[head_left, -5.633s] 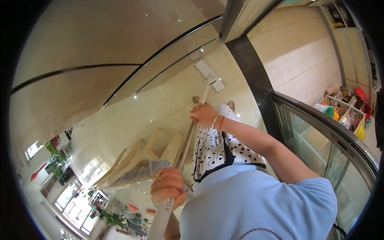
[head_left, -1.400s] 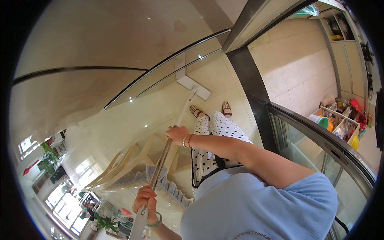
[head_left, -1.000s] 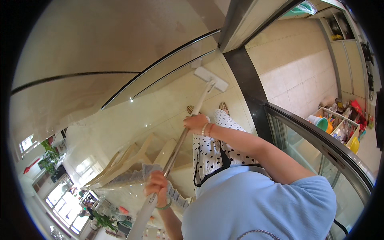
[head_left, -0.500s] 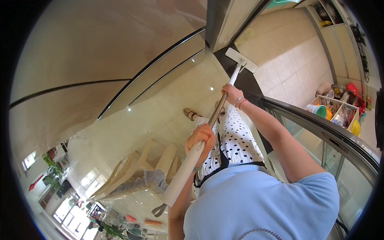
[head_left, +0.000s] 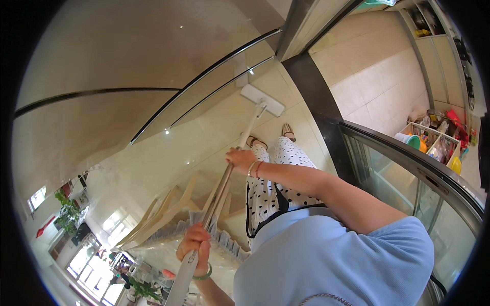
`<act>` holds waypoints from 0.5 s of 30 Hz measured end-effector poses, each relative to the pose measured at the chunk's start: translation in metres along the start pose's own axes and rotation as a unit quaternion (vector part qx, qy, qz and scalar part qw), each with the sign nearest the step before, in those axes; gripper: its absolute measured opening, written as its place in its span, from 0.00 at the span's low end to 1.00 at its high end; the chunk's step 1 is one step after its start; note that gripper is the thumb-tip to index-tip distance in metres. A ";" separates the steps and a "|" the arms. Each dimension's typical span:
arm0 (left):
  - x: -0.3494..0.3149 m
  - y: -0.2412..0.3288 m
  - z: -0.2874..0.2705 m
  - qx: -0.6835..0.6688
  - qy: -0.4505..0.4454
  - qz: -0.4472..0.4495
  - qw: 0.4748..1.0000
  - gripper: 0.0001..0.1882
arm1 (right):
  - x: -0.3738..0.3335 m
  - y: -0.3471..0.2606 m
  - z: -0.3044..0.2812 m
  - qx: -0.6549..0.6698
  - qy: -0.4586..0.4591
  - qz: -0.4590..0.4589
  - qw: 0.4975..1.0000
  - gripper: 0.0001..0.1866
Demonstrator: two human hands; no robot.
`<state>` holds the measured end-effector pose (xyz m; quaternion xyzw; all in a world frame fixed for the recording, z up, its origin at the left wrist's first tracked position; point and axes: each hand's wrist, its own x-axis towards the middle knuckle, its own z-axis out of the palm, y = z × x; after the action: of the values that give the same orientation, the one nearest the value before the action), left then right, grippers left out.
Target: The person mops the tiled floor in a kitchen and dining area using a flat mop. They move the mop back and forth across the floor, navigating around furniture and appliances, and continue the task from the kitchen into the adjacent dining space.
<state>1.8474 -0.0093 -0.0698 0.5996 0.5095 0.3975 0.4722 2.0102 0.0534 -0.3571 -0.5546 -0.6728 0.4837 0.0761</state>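
A flat mop (head_left: pixel 251 125) with a long white and metal pole runs slantwise across the view. Its white rectangular head (head_left: pixel 262 100) lies on the beige tiled floor, just beyond my sandalled feet. My left hand (head_left: pixel 194 243) is wrapped round the thick white upper part of the pole, near the lower edge. Further down the shaft, my right hand (head_left: pixel 240 159) grips it, the forearm crossing in front of my dotted trousers. Both hands are closed on the mop.
A dark threshold strip (head_left: pixel 319 86) and a glass sliding door (head_left: pixel 403 163) lie to the right. Beyond sits a divided crate (head_left: pixel 434 133) of household items. Glossy cabinet panels (head_left: pixel 127 56) rise at the left. Wooden chairs (head_left: pixel 158 214) and a covered table stand at lower left.
The mop head has moved left from the dark threshold onto the beige tiles. Both hands have shifted left and toward me with the pole, still gripping it.
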 end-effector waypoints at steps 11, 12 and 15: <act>0.000 0.004 -0.011 0.040 -0.020 0.085 0.995 0.13 | 0.018 -0.037 -0.009 -0.028 -0.111 -0.116 0.987 0.09; 0.002 0.002 -0.008 0.019 -0.008 0.087 0.996 0.13 | 0.015 -0.031 -0.014 -0.033 -0.108 -0.107 0.988 0.10; 0.009 -0.008 0.014 -0.041 0.017 0.097 0.994 0.14 | -0.002 -0.004 -0.040 -0.072 -0.075 -0.095 0.990 0.10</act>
<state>1.8602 -0.0024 -0.0813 0.6194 0.4399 0.4723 0.4471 2.0339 0.0742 -0.3327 -0.4543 -0.7593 0.4650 0.0306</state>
